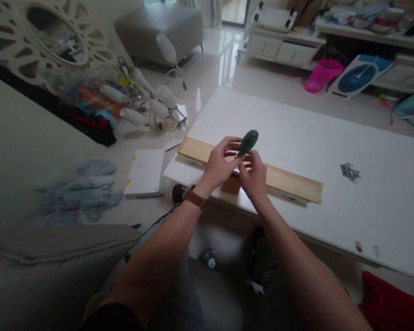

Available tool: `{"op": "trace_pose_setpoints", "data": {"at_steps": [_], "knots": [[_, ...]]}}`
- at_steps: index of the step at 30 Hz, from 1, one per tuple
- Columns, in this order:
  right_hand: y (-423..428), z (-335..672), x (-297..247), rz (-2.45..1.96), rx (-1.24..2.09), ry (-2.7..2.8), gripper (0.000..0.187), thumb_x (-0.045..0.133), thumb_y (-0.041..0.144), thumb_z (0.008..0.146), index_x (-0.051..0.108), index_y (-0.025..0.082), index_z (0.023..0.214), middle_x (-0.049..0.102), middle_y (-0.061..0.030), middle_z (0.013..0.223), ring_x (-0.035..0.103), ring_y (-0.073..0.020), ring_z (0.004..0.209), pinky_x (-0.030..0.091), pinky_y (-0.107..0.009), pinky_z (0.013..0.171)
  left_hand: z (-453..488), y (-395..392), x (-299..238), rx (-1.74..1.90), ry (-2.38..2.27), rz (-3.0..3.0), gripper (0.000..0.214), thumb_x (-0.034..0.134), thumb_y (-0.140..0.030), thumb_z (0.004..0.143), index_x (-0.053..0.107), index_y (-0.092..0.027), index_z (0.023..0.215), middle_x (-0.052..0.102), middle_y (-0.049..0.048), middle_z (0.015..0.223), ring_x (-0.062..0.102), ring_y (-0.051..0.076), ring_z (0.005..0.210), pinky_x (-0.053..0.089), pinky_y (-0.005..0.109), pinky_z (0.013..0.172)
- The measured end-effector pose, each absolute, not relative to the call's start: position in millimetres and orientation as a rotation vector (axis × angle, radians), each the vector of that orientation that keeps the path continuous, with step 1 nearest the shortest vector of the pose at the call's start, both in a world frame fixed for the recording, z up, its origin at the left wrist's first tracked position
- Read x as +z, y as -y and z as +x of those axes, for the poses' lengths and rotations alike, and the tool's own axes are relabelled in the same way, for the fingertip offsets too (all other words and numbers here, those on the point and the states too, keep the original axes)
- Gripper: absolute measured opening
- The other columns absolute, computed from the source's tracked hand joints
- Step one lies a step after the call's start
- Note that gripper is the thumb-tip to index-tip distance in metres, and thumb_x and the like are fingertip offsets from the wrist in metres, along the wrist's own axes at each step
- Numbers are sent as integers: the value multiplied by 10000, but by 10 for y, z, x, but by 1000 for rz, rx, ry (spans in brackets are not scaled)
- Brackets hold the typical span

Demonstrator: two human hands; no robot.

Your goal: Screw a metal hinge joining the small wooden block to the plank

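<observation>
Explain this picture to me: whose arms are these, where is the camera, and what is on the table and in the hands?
No machine here: one camera sits on a person's head, looking down at their own bare arms. The left hand, with a wristwatch, grips a green-handled screwdriver, tilted. The right hand closes at its lower end; what it pinches is hidden. Below them a long wooden board lies on the white table, and small metal parts lie further right.
</observation>
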State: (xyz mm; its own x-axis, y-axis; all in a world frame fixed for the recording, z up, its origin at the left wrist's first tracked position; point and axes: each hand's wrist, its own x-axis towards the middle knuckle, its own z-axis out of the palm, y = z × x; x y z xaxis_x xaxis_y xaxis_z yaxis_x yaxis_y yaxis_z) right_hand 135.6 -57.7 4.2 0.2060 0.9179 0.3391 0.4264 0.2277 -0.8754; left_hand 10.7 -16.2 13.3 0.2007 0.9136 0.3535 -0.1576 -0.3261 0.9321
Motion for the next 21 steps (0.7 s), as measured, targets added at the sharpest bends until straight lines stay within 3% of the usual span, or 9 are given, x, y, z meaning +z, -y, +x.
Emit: {"op": "trace_pose_setpoints", "data": {"at_steps": [9,21], "knots": [[547,1356,8,-1417,548,1394,246,662,254,839,594,256,1075,761,-7,886,717,-194,788,559,-319,669,104,158,124,1337,-784,1471,339,803,-216,865,650,-262,1164,753,33,1081,725,200,1091,592,370,951],[572,1344,34,-1390,551,1401,208,616,240,889,612,251,1097,772,-21,899,721,-186,774,566,-316,671,114,150,107,1358,-778,1459,363,803,-194,847,642,-248,1168,749,38,1087,726,193,1058,597,374,952]]}}
